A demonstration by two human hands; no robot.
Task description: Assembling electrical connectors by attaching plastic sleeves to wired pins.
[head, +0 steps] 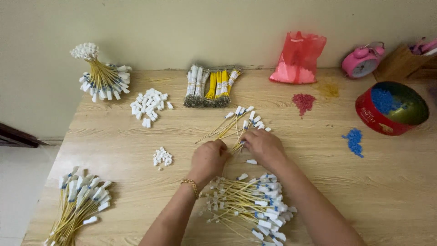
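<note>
— Looking at the middle of the frame: where do the wires lie from your fingers?

— My left hand (208, 159) and right hand (264, 146) meet just below a small fan of yellow wires (234, 124) on the tabletop (318, 182). The fan runs up and away from my fingers, toward the upper middle of the frame. Its near ends gather under my fingertips; its far ends carry white connectors (249, 116).

— Long axis?

— Diagonal, from lower left to upper right for most strands, the connector ends pointing up and right. A few strands splay out flatter toward the left.

— Which hand is nearer?

— The right. Its fingertips rest on the gathered ends at the base of the fan, and they seem to be pinching a strand or two. The left is curled into a loose fist just beside it, touching the same ends; whether it grips a wire I cannot tell, since the knuckles hide the fingertips.

— Anything else close by?

— A larger heap of finished wires (252, 205) with white and blue ends lies just below my wrists, near the bottom centre. A little cluster of loose white connectors (162, 157) sits left of my left hand. One stray white piece (251, 161) lies under my right palm's edge.
</note>
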